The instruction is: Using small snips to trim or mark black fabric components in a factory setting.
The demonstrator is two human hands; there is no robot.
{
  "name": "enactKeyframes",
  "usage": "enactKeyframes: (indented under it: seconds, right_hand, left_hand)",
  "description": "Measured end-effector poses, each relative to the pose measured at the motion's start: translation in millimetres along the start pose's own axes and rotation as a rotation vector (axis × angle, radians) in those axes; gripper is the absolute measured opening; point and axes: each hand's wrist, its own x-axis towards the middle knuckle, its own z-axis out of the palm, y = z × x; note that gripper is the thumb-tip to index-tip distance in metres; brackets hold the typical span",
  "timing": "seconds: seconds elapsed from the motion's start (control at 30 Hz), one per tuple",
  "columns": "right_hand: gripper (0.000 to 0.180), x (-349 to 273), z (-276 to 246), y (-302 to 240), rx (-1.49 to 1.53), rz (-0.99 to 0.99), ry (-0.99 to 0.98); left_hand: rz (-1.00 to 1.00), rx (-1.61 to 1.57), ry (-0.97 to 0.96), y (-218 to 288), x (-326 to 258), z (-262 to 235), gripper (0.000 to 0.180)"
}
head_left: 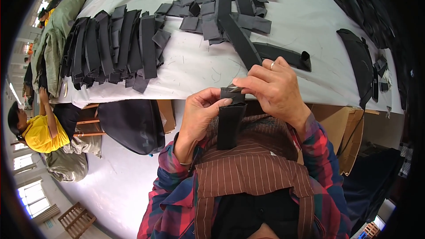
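My left hand (201, 114) is closed on a folded black fabric strip (230, 126), thumb pressed over its upper end. The strip hangs down in front of my striped apron, just off the table's near edge. At the strip's top edge is my right hand (276, 89), its thumb and forefinger pinched together. A small greyish, pointed thing shows at those fingertips, too small to name. Just beyond my right hand, a long black strip (241, 40) runs up the table to a loose heap of similar pieces (210, 24).
Several black strips (106, 46) stand in a row on the white table cover (186, 66). A curved black piece (356, 62) lies at the right. Below the edge are a black bag (130, 126) and a cardboard box (332, 121). A person in yellow (44, 132) is at the left.
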Motion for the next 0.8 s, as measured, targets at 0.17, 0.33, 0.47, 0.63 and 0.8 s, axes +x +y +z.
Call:
enactKeyframes:
  seconds: [0.17, 0.33, 0.47, 0.63, 0.8]
  right_hand:
    - [0.022, -1.4, 2.3, 0.8, 0.022, -0.007, -0.005]
    - [0.022, -1.9, 2.0, 2.8, 0.047, -0.004, -0.013]
    - [0.02, -2.0, 2.1, 3.3, 0.044, -0.007, -0.023]
    - [0.019, -1.7, 4.0, 1.6, 0.025, 0.005, -0.006]
    - [0.021, -2.2, 5.1, -4.6, 0.125, 0.145, 0.076]
  left_hand:
    - [-0.006, 0.021, 0.013, -1.1, -0.6, -0.8, 0.012]
    - [-0.014, 0.028, 0.001, -1.8, -0.2, -1.5, 0.012]
    - [-0.02, 0.013, -0.018, -0.2, 0.2, -1.2, 0.013]
    - [-0.003, 0.022, -0.054, 0.0, 0.7, -2.9, 0.016]
    - [0.023, 0.012, -0.017, 5.1, 1.5, -5.2, 0.016]
